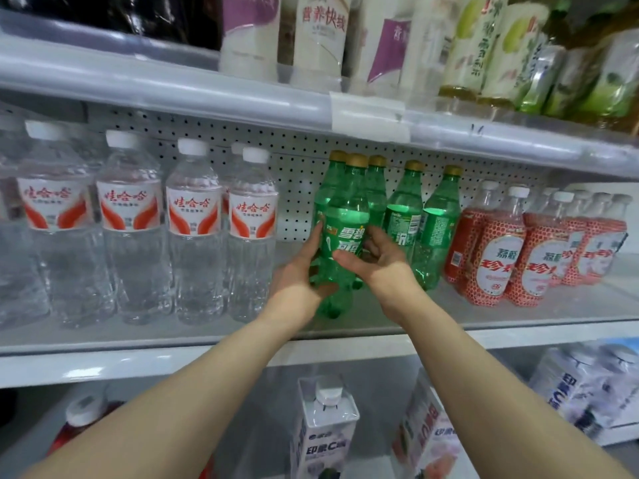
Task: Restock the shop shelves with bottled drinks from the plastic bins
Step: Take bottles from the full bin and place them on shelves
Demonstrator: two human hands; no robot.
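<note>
Left hand point(304, 271) and right hand point(380, 264) are curled round one green plastic bottle point(342, 219), upright at the front of the middle shelf point(518, 319). At left, five white caps are counted on clear water bottles point(193, 236); one more bottle is cut off. Four gold-capped green bottles point(439, 229) stand behind. Red-patterned bottles point(494, 257) at right are blurred, uncounted.

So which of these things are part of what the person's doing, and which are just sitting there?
In the job: front green bottle, gripped by the left hand and right hand; green bottles behind it; middle shelf.
Just there: water bottles; red-patterned bottles; cartons below; top-shelf bottles.
</note>
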